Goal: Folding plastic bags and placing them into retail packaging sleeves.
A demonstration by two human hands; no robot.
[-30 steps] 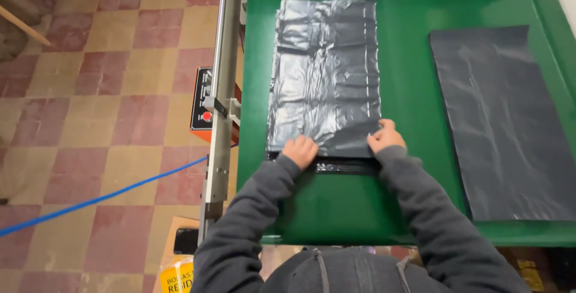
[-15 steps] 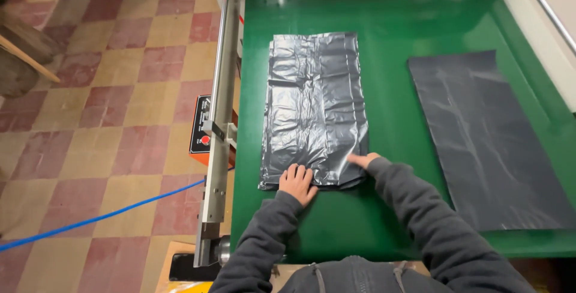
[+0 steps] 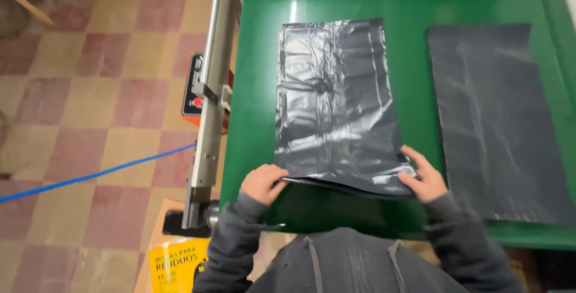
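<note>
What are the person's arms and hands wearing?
Both arms are covered by long, dark grey sleeves of a hooded top, with two drawstrings hanging at the chest. The cuffs bunch up at the wrists. The left hand and the right hand are bare: no gloves, and no rings or watch that can be seen.

The yellow package [image 3: 178, 264] at seven o'clock runs off the bottom edge. The left hand's [image 3: 262, 183] fingertips hide under the black bags [image 3: 336, 107]; their count is unclear.
</note>
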